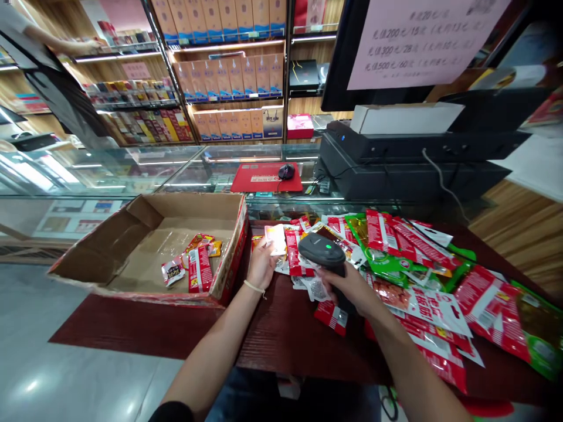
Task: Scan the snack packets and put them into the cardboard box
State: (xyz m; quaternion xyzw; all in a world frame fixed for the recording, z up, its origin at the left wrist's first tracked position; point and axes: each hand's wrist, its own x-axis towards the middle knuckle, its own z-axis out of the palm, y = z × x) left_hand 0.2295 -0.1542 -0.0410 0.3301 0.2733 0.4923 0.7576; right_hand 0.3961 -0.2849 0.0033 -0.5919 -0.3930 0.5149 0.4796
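My left hand [260,266] is closed on a small pale snack packet [275,239], held up above the dark red counter [281,340]. Wrapped round the handle of a black barcode scanner [323,251] is my right hand [349,284]. A green light glows on top of the scanner, whose head points toward the packet. Beneath and to the right of both hands lies a heap of red, white and green snack packets [433,305]. To the left, an open cardboard box [145,281] holds several packets, among them a red one [200,269] and a small black-and-white one [173,271].
A glass display case [185,167] runs behind the counter, with a red mat [255,177] and a black mouse [286,171] on it. Black equipment [396,170] and a monitor with a pink sign [422,44] stand back right. Another person [48,70] reaches toward the shelves at the upper left.
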